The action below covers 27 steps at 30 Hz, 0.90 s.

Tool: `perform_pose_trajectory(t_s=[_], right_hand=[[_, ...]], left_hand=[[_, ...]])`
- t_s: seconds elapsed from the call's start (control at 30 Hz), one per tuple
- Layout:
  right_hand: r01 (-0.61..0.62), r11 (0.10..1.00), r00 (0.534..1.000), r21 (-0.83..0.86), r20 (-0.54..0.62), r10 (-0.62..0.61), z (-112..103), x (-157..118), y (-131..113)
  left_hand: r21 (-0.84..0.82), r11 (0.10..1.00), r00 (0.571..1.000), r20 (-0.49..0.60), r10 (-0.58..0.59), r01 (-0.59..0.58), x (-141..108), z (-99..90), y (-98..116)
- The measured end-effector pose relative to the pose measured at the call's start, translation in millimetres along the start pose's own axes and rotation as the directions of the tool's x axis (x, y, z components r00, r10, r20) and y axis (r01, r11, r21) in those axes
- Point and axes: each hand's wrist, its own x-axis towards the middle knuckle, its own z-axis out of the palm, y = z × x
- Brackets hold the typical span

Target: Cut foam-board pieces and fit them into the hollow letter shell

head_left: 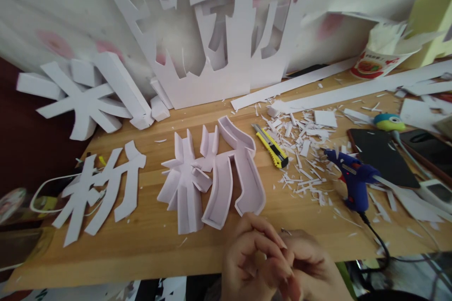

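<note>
At the table's front edge, my left hand (252, 261) and my right hand (312, 265) meet, fingertips pressed together. Anything pinched between them is hidden or too small to make out. A small shiny band shows near a right-hand finger. Just beyond my left hand stands a white foam-board character with raised side walls (249, 181); its left part has several upright strips along its edges. A flat white cut-out character (130, 181) lies farther left. To the right are a yellow utility knife (271, 146) and a blue hot glue gun (353, 176) with a stick in its back.
White foam scraps (307, 136) litter the wooden table (148, 256). Finished-looking box letters (90, 99) stand back left, and a cut-out stencil board (219, 82) leans on the wall. Long white strips (310, 80), a paper bowl (377, 59) and a dark phone (383, 157) lie right. The glue gun's cord (384, 244) hangs over the front edge.
</note>
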Motion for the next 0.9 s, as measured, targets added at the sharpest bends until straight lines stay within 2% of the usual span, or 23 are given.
perform_pose_trajectory(t_s=[0.07, 0.17, 0.37, 0.57, 0.73, 0.83, 0.9], right_hand=[[0.055, 0.997, 0.998, -0.046, -0.010, -0.056, 0, 4, -3], [0.068, 0.995, 0.998, -0.072, -0.006, -0.069, -1, 8, -6], [0.090, 0.985, 0.992, -0.144, -0.080, -0.102, 3, 13, -6], [0.083, 0.983, 0.994, -0.165, -0.063, -0.095, 3, 15, -8], [0.107, 0.979, 0.993, -0.174, -0.034, -0.114, 1, 13, -6], [0.057, 0.992, 0.997, -0.116, -0.036, -0.061, 1, 9, -7], [-0.002, 0.999, 0.999, -0.052, -0.046, 0.000, 1, 7, -9]], left_hand=[[-0.024, 0.999, 0.996, -0.077, 0.044, -0.046, -2, -0.9, -5], [-0.045, 0.996, 0.993, -0.092, 0.072, -0.076, 1, -3.0, -6], [-0.142, 0.980, 0.989, -0.010, -0.145, 0.142, 4, -5.8, 8], [-0.110, 0.980, 0.985, 0.076, -0.155, 0.163, 4, -9.8, 13], [-0.148, 0.953, 0.964, 0.053, -0.259, 0.264, 4, -8.8, 12], [-0.045, 0.982, 0.983, 0.029, -0.184, 0.185, 4, -8.8, 10], [0.092, 0.995, 0.999, 0.014, -0.036, 0.034, 3, -9.0, 11]])
